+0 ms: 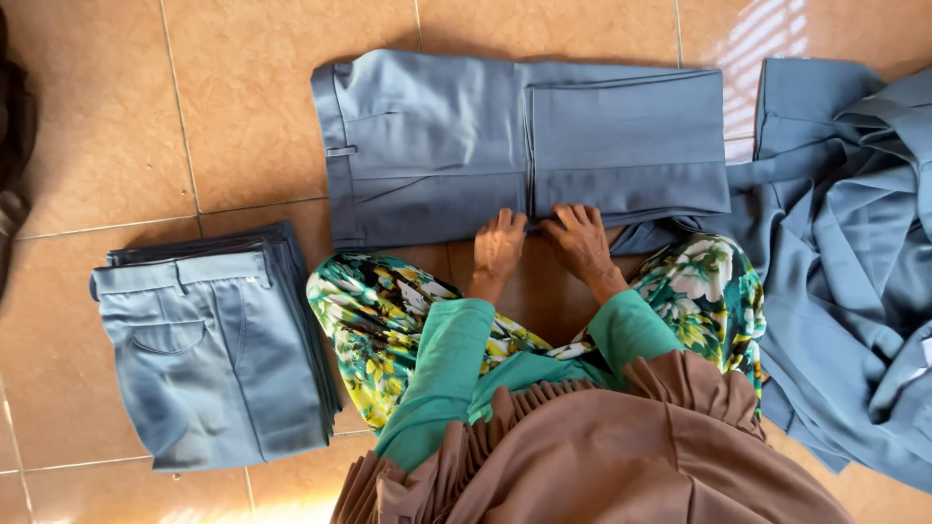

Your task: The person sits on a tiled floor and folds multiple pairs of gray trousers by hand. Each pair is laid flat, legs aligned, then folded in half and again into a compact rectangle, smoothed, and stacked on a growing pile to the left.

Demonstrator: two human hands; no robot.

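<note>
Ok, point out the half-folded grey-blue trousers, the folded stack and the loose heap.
Half-folded grey-blue trousers (pixel 437 146), head view: upper seat panel.
Folded stack of grey-blue trousers (pixel 214 359), head view: top pair's front.
Loose heap of grey-blue cloth (pixel 854 272), head view: crumpled middle.

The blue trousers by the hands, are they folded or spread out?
Folded: the blue trousers have their legs doubled back over the top half.

An orange-brown tiled floor (pixel 243 97) carries everything: folded blue-grey trousers (pixel 524 146) under both hands, a stack of folded trousers (pixel 218 359) well to their left, a loose heap of blue-grey cloth (pixel 854 291) to their right
</note>
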